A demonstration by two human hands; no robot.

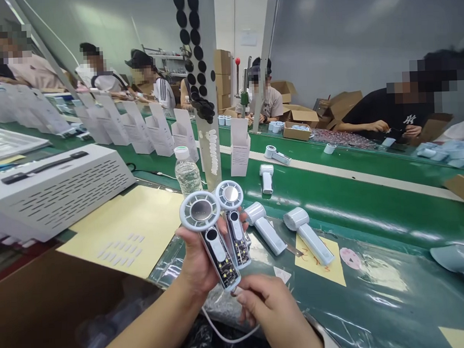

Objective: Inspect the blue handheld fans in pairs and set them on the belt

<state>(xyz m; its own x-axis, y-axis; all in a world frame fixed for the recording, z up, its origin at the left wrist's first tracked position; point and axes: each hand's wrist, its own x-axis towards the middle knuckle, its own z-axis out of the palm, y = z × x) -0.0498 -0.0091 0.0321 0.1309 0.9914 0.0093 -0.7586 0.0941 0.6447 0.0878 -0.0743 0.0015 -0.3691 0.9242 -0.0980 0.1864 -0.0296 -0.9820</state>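
Observation:
My left hand [197, 264] is closed around two small handheld fans. The nearer fan [200, 211] has a pale blue round head, a silver disc and a dark handle front showing a circuit board with lit spots. Just behind it, the second fan [229, 194] looks alike, tilted the same way. At the nearer fan's bottom end, my right hand [272, 304] pinches the end of a white cable [232, 340]; the plug is mostly hidden by the fingers. Right of my hands, two more pale blue fans, a left one [270, 233] and a right one [314, 237], lie on the bench.
A clear water bottle [187, 173] stands behind the fans. White pieces lie on a yellow sheet [153, 212], beside a grey vented case [65, 192]. Open white boxes [238, 148] line the green conveyor [350, 177]. Several people work across it.

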